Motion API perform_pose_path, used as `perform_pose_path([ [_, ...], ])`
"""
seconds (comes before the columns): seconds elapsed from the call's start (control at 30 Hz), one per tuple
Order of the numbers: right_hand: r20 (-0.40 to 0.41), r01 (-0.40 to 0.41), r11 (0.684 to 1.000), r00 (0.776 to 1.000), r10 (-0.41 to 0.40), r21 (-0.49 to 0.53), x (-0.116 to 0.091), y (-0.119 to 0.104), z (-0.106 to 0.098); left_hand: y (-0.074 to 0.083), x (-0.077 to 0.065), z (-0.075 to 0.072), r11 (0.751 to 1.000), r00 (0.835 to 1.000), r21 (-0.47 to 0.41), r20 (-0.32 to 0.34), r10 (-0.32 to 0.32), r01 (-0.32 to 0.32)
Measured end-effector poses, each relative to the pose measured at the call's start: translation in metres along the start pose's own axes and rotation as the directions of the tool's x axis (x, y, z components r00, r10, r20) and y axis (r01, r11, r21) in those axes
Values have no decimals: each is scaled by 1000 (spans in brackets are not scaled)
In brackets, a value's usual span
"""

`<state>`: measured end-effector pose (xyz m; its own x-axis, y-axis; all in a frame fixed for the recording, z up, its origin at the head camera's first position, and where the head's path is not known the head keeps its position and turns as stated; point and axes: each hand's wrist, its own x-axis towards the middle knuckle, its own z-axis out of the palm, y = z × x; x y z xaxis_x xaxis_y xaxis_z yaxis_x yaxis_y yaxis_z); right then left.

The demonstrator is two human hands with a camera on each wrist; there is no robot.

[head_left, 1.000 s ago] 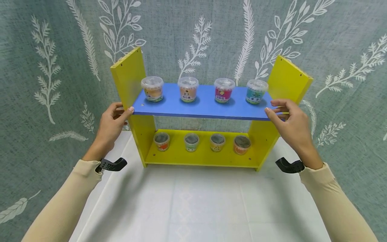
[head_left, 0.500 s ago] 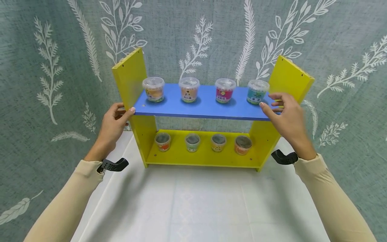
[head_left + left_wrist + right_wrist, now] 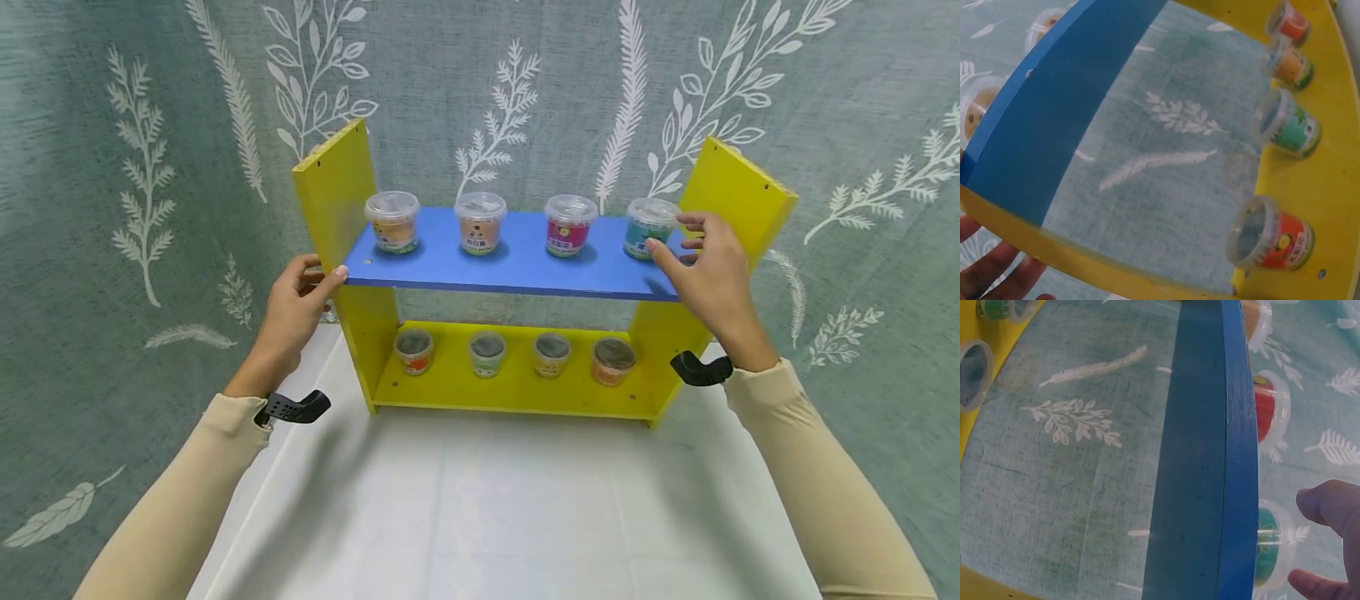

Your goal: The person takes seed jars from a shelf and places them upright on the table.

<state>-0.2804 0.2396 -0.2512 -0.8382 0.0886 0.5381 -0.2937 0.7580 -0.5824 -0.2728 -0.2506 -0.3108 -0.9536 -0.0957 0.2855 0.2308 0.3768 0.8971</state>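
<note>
A small shelf unit has a blue board [image 3: 510, 271] between yellow side panels [image 3: 337, 179]. My left hand [image 3: 294, 304] grips its left side, thumb at the board's front corner and fingers on the panel's outer side. On the board stand lidded plastic cups in a row: a teal one [image 3: 649, 233] at the right, a pink one [image 3: 569, 237], and two peach-orange ones [image 3: 480, 233] to the left. My right hand [image 3: 716, 287] is at the teal cup, thumb before it and fingers spread by its right side. In the right wrist view, the thumb [image 3: 1317, 503] stands apart from the cup's lid.
Several smaller cups with labels, among them a red one [image 3: 1291, 244] and a green one [image 3: 1297, 131], stand on the lower yellow shelf [image 3: 450, 397]. The unit stands on a white-covered table [image 3: 465, 500] before a grey-green leaf-patterned cloth [image 3: 435, 100].
My right hand has moved from the board's right front corner up and inward to the teal cup. The left hand keeps its grip, and the whole view has drifted slightly.
</note>
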Motion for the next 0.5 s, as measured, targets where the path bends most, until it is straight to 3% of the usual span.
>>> perform_pose_path([
  [0.5, 54, -118, 993, 992, 116, 20, 26, 2, 4, -2, 3, 0, 1000, 1000, -26, 21, 2, -1],
])
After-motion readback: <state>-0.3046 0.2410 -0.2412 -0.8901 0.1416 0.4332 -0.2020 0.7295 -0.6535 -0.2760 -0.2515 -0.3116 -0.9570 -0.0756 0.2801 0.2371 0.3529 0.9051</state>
